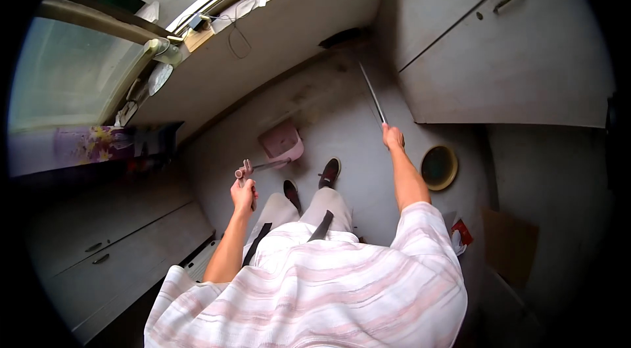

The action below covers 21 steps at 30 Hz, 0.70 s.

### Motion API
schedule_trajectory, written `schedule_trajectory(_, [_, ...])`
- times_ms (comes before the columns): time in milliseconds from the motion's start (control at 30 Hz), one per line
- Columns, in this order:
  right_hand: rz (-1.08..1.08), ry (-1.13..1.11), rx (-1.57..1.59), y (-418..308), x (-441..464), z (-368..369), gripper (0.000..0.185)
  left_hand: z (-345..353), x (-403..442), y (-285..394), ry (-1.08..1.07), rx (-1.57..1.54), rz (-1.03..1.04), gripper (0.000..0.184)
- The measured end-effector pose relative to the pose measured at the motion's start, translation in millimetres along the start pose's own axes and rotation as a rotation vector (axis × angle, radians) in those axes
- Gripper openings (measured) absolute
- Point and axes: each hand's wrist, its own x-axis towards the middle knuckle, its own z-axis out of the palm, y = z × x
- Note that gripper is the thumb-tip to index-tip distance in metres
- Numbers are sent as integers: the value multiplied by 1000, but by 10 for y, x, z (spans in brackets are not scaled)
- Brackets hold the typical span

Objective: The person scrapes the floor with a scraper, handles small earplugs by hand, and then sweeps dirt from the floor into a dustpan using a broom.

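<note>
My left hand (244, 195) is closed round the upper end of a pink dustpan's handle. The dustpan (281, 142) rests on the floor ahead of my feet, its handle slanting up to the hand. My right hand (393, 138) grips the thin, light-coloured stick of a broom (373, 93). That stick runs away from me to a dark broom head (342, 38) at the far corner, by the wall and the cabinet. Some dark dirt (305, 93) marks the floor between the dustpan and the broom head.
Cabinets with handles stand at the upper right (506, 52) and lower left (131, 249). A round brown-rimmed object (439, 168) lies right of my right arm, near a red packet (463, 232) and cardboard (511, 246). A windowsill (263, 3) holds cables and small items.
</note>
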Motion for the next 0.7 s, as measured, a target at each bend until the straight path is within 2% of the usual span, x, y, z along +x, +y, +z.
schedule_trajectory(100, [-37,54,51,-409,477,202,59,-74,-14,58,10,-26,10,8])
schedule_trajectory(167, [8,79,70,-753,600,216,41,-97,-25,85,38,-43,-10,9])
schedule_trajectory(200, [-15,80,68,-934,694,166,41,-119,-8,94,63,-43,-37,10])
schedule_trajectory(267, [-17,-127,-134,-1217,745,106,25,-169,-30,85,76,-42,-29,10])
schedule_trajectory(300, [123,-199,29,-1437,339,-171,16,-174,-53,113,67,-29,-18,9])
schedule_trajectory(400, [254,-387,313,-1280,281,34,24,-253,-19,124,24,-36,-8,9])
schedule_trajectory(467, [279,-362,493,-1120,-146,60,34,-348,9,115,13,-46,12,9])
schedule_trajectory(533, [202,-390,506,-835,-632,16,37,-451,52,86,-11,-75,3,9])
schedule_trajectory(600, [86,-314,514,-343,-860,332,40,-562,119,36,-56,-74,19,9])
schedule_trajectory(700, [44,-262,660,264,-1578,602,44,-731,239,-72,-102,-87,24,9])
